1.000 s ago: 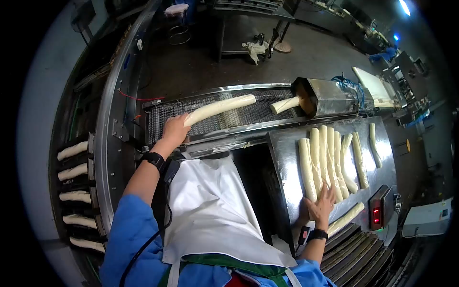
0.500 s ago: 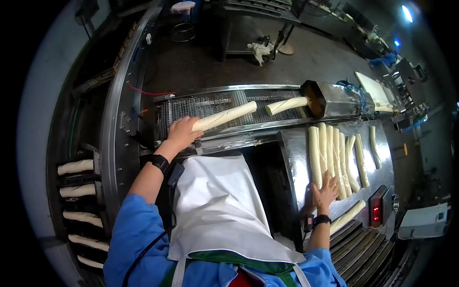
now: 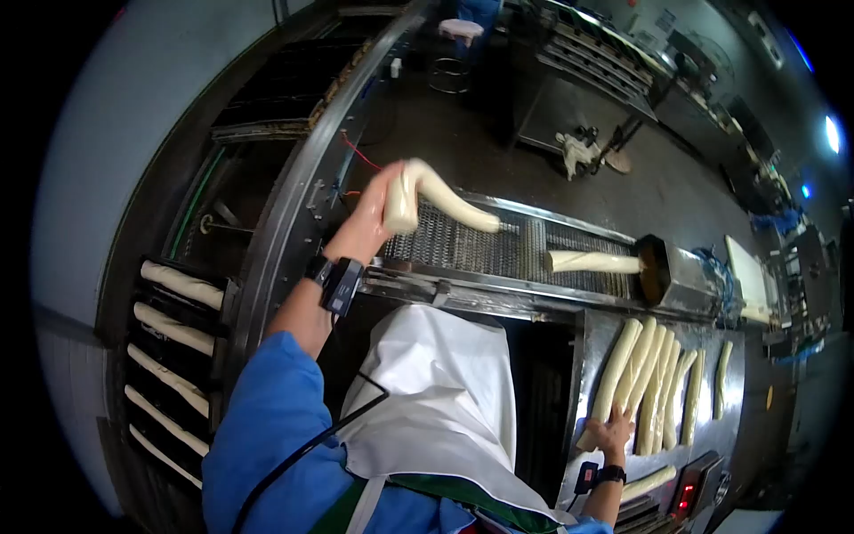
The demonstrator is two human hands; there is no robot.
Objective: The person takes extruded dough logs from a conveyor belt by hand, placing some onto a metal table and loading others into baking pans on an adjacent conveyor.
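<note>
My left hand (image 3: 372, 203) is wrapped round a long pale dough roll (image 3: 436, 189), lifted above the mesh conveyor (image 3: 449, 242). The dough bends over the hand, one end hanging near the palm and the other sloping down to the right over the belt. At the lower right, my right hand (image 3: 612, 434) rests with fingers spread on the near ends of several dough rolls (image 3: 636, 365) lying side by side on a steel table (image 3: 583, 378). Another dough roll (image 3: 592, 261) lies on the conveyor, its far end inside a metal outlet (image 3: 685, 276).
On the left, a slotted tray (image 3: 222, 356) holds several dough rolls. A steel frame rail (image 3: 298, 182) runs beside it. A box with a red display (image 3: 687, 495) stands by the steel table's near edge, close to one separate dough roll (image 3: 649, 483).
My left hand has raised the dough roll off the conveyor, and the roll now bends. My right hand stays on the rolls at the table. The camera view has shifted.
</note>
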